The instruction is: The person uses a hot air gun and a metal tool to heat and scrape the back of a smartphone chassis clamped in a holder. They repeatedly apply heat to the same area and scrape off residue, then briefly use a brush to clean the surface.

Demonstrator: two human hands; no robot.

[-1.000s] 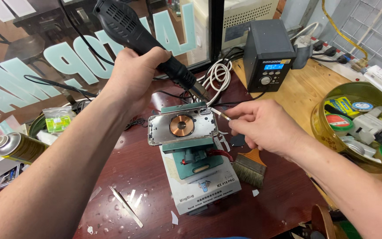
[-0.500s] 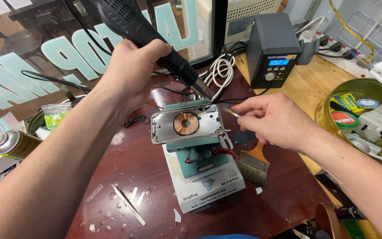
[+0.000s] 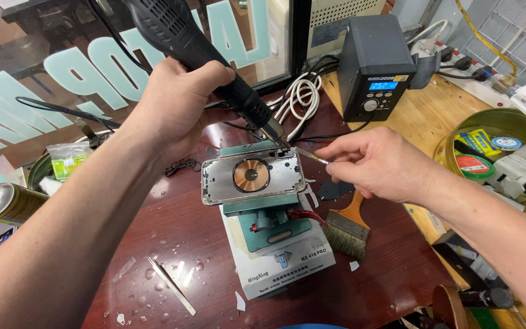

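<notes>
Two hands — left hand (image 3: 175,103) grips one hot-air gun (image 3: 199,55), right hand (image 3: 375,164) one tweezers (image 3: 309,156).

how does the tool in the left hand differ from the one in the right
The hot air gun is thick, black and wrapped by the whole left hand; the tweezers are thin, metallic and pinched by the right hand. The gun slants down steeply; the tweezers lie nearly level. Both tips meet at the phone frame's top right corner.

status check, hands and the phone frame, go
Left hand grips hot-air gun, nozzle at phone frame top edge. Right hand pinches tweezers there. Brush beside clamp, apart.
</notes>
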